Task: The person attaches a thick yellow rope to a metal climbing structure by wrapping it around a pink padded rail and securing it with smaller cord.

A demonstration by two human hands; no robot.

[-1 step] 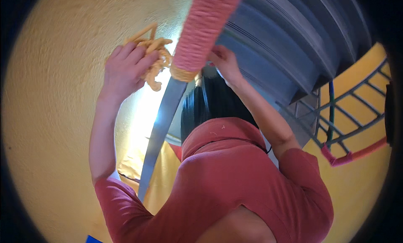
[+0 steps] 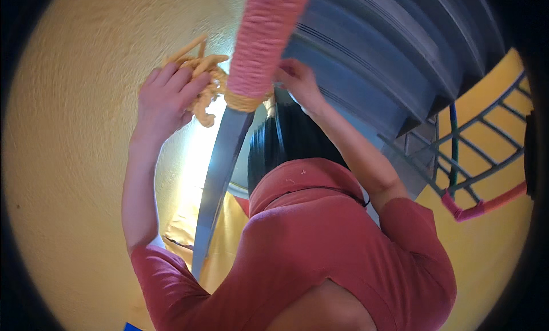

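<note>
A grey metal rail (image 2: 220, 165) slants up through the middle, its upper part wound tightly in pink yarn (image 2: 264, 48). Below the pink, a narrow band of yellow yarn (image 2: 243, 102) circles the rail. On the left of it, my left hand (image 2: 163, 99) is closed around a loose bundle of thick yellow yarn (image 2: 207, 93), whose loops stick out past the fingers. My right hand (image 2: 300, 82) is at the rail's right side, thumb and fingers pinched together. The rail partly hides those fingertips, so what they hold is not clear.
Dark grey stairs (image 2: 366, 56) curve across the upper right. A metal railing (image 2: 486, 136) with a pink-wrapped corner (image 2: 463, 212) stands at the right. A rough yellow wall (image 2: 74, 136) runs along the left. Bright light shows behind the rail.
The wrapped rail and the yarn bundle appear slightly farther left in the view, and both hands have shifted a little left with them. The grips look the same.
</note>
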